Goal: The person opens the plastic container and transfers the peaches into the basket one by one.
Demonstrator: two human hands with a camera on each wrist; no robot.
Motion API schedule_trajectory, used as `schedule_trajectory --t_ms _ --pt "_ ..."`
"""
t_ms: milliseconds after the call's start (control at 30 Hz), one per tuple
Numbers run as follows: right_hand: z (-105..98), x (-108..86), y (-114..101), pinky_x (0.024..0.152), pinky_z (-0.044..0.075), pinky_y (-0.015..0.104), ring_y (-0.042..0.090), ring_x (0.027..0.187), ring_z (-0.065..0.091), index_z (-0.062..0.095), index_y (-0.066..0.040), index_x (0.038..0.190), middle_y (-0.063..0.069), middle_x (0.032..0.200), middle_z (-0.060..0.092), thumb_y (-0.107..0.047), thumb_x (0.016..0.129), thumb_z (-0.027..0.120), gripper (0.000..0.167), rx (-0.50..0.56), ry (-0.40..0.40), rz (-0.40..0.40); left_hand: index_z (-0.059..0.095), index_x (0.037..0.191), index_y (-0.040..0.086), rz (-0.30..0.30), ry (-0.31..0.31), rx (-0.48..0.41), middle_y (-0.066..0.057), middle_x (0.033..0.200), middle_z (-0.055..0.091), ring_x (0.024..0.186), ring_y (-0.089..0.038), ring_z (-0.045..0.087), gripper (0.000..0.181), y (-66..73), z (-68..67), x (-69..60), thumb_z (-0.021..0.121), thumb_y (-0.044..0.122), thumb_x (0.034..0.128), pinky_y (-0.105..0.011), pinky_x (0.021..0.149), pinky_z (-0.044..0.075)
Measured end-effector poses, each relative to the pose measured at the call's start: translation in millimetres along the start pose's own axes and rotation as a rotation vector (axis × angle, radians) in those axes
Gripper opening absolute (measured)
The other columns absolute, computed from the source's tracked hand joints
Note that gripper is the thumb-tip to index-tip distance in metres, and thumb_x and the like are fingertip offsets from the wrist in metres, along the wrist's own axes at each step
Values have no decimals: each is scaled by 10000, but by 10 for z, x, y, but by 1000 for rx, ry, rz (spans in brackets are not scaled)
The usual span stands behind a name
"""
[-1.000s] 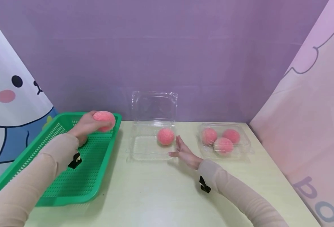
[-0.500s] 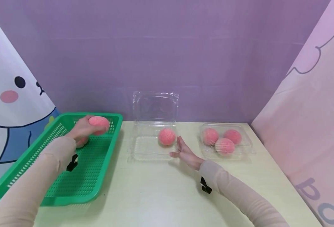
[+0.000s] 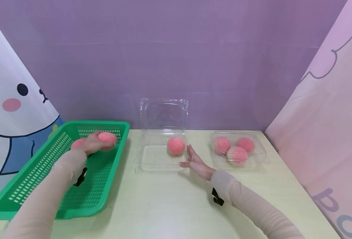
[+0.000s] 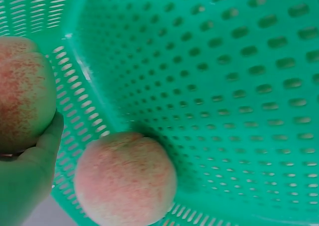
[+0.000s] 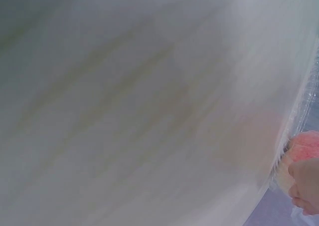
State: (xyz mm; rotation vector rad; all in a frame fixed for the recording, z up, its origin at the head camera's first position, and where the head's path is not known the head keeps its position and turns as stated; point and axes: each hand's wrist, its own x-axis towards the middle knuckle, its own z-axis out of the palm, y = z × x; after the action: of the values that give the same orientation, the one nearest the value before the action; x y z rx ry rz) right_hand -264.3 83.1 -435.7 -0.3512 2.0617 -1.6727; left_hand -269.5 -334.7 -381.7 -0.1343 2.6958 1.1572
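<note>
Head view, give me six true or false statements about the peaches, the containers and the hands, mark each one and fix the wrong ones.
1. The left hand holds a peach. True.
2. Another peach lies in the green basket. True.
3. The basket stands at the right. False: it stands at the left.
4. The open container holds two peaches. False: it holds a single peach.
5. The closed container holds three peaches. True.
6. The right hand grips a peach. False: it holds nothing, beside the open container.
</note>
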Motion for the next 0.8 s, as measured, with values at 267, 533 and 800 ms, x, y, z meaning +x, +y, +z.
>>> schedule_trajectory --t_ms 267,533,800 --pt "-5 -2 -3 1120 61 517 321 1406 19 -160 -136 1453 28 1539 -112 -153 821 637 1017 -4 -8 -4 122 1402 -118 -14 -5 95 -339 1353 312 1171 -414 383 1000 -96 92 48 634 477 782 -534 942 404" --pt "-5 -17 -20 1112 56 540 323 1406 4 -168 -157 1452 17 1536 -123 -157 830 630 1011 0 -16 -4 110 1407 -117 -48 -2 115 -350 1344 322 1187 -434 380 1031 -138 108 83 628 514 776 -541 956 395" --pt "1 9 -2 1120 54 518 321 1406 20 -152 -137 1455 22 1540 -105 -117 826 628 1003 14 2 2 132 1396 -128 -52 17 132 -366 1329 327 1174 -450 388 1062 -271 131 177 635 552 753 -540 952 395"
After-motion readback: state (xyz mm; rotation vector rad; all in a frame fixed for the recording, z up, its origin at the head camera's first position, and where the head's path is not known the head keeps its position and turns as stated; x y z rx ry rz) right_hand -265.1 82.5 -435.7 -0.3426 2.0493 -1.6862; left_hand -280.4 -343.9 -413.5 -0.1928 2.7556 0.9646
